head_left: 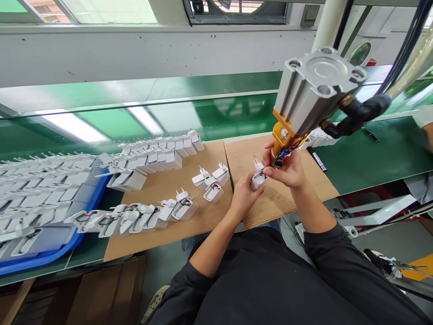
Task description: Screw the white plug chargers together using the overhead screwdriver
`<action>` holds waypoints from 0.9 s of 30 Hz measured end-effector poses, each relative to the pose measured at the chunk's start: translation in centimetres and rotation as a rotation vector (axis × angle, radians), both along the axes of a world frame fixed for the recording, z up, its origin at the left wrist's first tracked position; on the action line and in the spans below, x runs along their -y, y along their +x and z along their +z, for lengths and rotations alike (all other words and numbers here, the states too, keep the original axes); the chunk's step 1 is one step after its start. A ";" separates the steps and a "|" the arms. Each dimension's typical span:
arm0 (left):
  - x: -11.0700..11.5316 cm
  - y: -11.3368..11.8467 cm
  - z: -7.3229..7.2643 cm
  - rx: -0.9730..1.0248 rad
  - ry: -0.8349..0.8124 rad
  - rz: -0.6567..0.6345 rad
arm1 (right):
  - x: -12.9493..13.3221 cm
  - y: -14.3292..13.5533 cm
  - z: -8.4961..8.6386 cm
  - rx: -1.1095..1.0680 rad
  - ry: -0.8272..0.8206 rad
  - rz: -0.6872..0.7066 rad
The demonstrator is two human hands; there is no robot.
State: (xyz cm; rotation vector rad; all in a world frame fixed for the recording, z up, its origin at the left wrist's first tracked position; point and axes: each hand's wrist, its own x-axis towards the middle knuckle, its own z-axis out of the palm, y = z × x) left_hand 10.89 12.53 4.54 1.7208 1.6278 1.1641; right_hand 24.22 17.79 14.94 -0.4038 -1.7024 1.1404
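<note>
My left hand (244, 195) is closed around a white plug charger housing (259, 177), which is tilted, with its open side showing dark parts inside and plug pins at the far end. My right hand (289, 168) is curled at the orange lower end (279, 139) of a grey air cylinder (313, 85). Its thumb reaches the housing's edge, and its other fingers bend behind the tool's tip; what they pinch is hidden. Blue and red wires run beside that tip. Left of my hands, a few similar open housings (214, 193) lie on the cardboard (216, 216).
Rows of white housings (162, 153) stand on the left cardboard, and a blue tray (64, 250) at far left is full of them. More housings (321, 137) sit behind the tool. A marker (319, 161) lies right, near another person's arm (429, 135). Hoses (406, 67) hang upper right.
</note>
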 end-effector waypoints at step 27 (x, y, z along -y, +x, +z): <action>0.0 -0.2 0.1 -0.008 -0.004 0.008 | 0.1 -0.3 0.1 0.014 -0.021 -0.028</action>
